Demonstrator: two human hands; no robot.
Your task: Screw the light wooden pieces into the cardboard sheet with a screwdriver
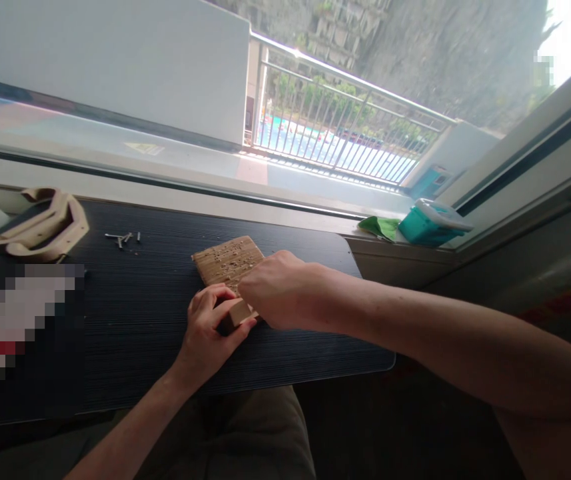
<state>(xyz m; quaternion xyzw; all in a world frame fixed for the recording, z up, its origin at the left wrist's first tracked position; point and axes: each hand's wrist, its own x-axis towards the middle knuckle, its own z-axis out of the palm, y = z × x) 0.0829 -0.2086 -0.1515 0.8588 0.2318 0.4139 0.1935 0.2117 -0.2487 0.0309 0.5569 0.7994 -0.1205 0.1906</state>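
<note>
A wooden board [230,259] with small bits scattered over its rough upper face lies on the dark table. At its near end is a small light wooden block [240,312]. My left hand [210,323] is closed around this block, thumb on the near side and fingers on the far side. Curled into a fist, my right hand [280,287] presses close against the block and covers part of the board. Whatever its fingers grip is hidden behind the hand.
Several small metal pieces [124,239], like screws or pins, lie on the dark table [140,320]. A bent pale wooden frame [45,230] stands at the far left. By the window sill are a green cloth [380,227] and a teal lidded box [430,225].
</note>
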